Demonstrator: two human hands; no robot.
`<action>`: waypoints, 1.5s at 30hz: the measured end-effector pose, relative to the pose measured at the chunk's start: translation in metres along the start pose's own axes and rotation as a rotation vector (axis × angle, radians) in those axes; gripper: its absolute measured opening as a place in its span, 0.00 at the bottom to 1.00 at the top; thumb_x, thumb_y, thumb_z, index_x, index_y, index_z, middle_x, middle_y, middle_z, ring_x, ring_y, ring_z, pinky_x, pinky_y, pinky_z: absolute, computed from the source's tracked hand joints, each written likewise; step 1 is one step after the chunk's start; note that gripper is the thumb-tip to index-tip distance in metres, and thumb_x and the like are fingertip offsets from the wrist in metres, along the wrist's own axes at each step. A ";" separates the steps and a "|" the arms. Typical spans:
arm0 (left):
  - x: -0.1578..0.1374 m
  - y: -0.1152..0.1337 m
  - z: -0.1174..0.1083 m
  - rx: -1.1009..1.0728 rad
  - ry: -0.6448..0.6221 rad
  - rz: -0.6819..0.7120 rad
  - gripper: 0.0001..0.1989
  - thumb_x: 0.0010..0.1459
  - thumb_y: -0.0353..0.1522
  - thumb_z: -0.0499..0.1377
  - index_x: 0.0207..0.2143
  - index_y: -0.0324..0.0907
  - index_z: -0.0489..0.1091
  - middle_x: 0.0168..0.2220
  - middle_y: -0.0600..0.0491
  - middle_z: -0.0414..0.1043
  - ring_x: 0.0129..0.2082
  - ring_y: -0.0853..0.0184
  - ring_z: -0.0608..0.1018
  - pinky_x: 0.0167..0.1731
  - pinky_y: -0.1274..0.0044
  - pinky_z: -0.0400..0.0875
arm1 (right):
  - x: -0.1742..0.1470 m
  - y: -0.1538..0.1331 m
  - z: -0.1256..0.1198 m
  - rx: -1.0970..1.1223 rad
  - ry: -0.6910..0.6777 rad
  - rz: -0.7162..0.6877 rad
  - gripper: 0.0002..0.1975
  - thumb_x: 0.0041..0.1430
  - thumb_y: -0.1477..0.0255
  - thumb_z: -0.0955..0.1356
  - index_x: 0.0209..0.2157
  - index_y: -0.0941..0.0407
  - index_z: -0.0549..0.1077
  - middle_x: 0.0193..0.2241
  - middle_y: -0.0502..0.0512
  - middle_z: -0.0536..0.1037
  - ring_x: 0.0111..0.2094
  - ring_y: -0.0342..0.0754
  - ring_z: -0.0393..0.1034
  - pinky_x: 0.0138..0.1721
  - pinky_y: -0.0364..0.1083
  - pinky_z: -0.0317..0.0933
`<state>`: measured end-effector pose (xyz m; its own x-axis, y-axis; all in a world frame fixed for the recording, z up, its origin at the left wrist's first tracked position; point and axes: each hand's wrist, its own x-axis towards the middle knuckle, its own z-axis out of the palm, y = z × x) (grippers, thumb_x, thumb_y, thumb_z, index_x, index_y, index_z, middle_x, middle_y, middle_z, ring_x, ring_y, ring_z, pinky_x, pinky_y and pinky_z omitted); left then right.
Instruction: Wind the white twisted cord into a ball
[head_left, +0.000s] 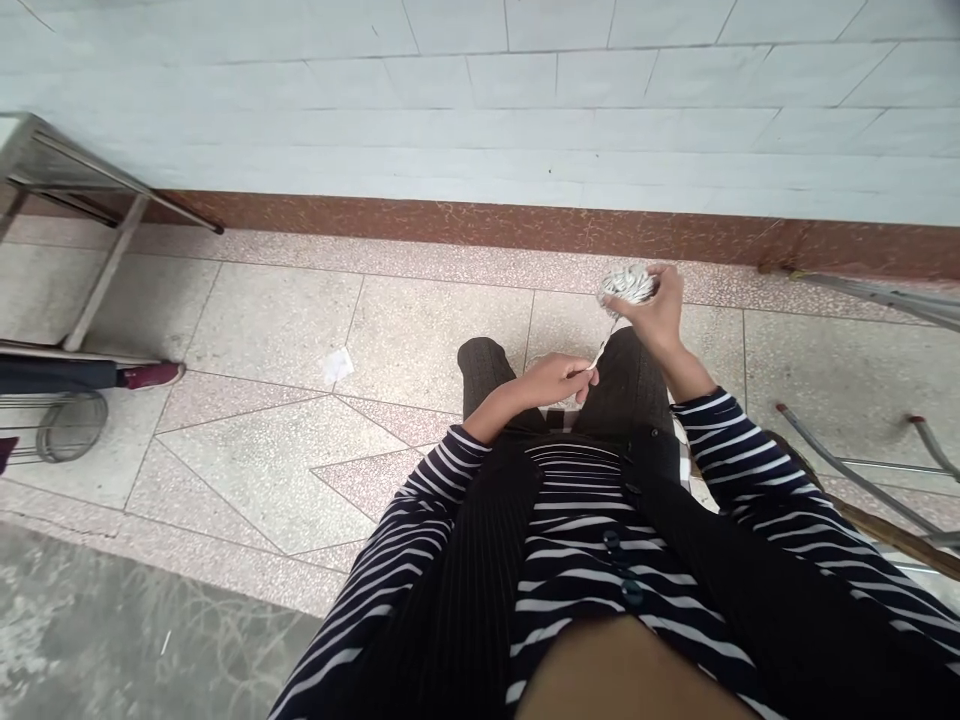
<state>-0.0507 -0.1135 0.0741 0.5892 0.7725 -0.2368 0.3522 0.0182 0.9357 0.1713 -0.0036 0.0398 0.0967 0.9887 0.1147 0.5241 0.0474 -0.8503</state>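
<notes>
My right hand (664, 318) grips a whitish, roundish ball of wound cord or strips (628, 284), with the thumb on its near side and the fingers behind its right edge. From the ball a thin white strand (603, 346) runs down toward my left hand (556, 380). My left hand is closed, pinching the strand's lower part between thumb and fingers. It hovers above my lap, between my knees (484, 365). The exact material of the ball is too small to make out.
A white tiled wall (525, 120) rises just ahead. A metal-legged table (112, 260) stands at left, near a person's dark red shoe (154, 375) and a wire rack (71, 425). Metal legs (847, 460) are on the right. A white paper scrap (338, 365) lies on the floor.
</notes>
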 end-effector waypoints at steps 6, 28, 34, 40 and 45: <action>0.012 0.010 -0.034 0.069 0.141 0.006 0.20 0.72 0.33 0.54 0.26 0.41 0.75 0.25 0.54 0.80 0.29 0.69 0.79 0.38 0.77 0.68 | -0.045 0.004 0.014 0.220 -0.308 0.327 0.37 0.31 0.62 0.83 0.44 0.50 0.68 0.45 0.56 0.70 0.53 0.61 0.66 0.60 0.62 0.68; 0.052 -0.044 -0.033 0.061 0.301 0.085 0.18 0.71 0.40 0.58 0.35 0.39 0.81 0.37 0.50 0.84 0.41 0.63 0.82 0.46 0.74 0.69 | -0.083 -0.037 -0.039 1.059 -0.558 0.485 0.41 0.40 0.62 0.81 0.60 0.47 0.77 0.58 0.58 0.84 0.64 0.68 0.76 0.62 0.68 0.75; 0.053 -0.059 -0.022 0.018 0.289 0.064 0.16 0.69 0.38 0.59 0.32 0.39 0.79 0.38 0.49 0.84 0.42 0.63 0.82 0.51 0.72 0.70 | -0.071 -0.071 -0.064 1.172 -0.469 0.360 0.44 0.35 0.64 0.82 0.59 0.43 0.76 0.56 0.57 0.83 0.67 0.69 0.73 0.62 0.70 0.76; 0.053 -0.066 -0.017 -0.103 0.321 0.077 0.14 0.70 0.36 0.59 0.36 0.39 0.81 0.44 0.46 0.85 0.49 0.63 0.83 0.58 0.73 0.71 | -0.065 -0.084 -0.077 1.169 -0.245 0.227 0.42 0.37 0.72 0.80 0.58 0.41 0.74 0.55 0.54 0.84 0.66 0.66 0.75 0.64 0.68 0.75; 0.058 -0.082 -0.018 -0.153 0.361 0.012 0.10 0.66 0.30 0.58 0.38 0.38 0.80 0.38 0.49 0.84 0.43 0.65 0.83 0.55 0.72 0.73 | -0.066 -0.094 -0.084 1.137 -0.201 0.195 0.40 0.39 0.73 0.79 0.58 0.42 0.76 0.53 0.53 0.85 0.66 0.65 0.75 0.66 0.67 0.74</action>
<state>-0.0589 -0.0592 -0.0120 0.2890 0.9465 -0.1438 0.2182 0.0811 0.9725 0.1869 -0.0853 0.1553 -0.0970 0.9931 -0.0652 -0.5536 -0.1083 -0.8257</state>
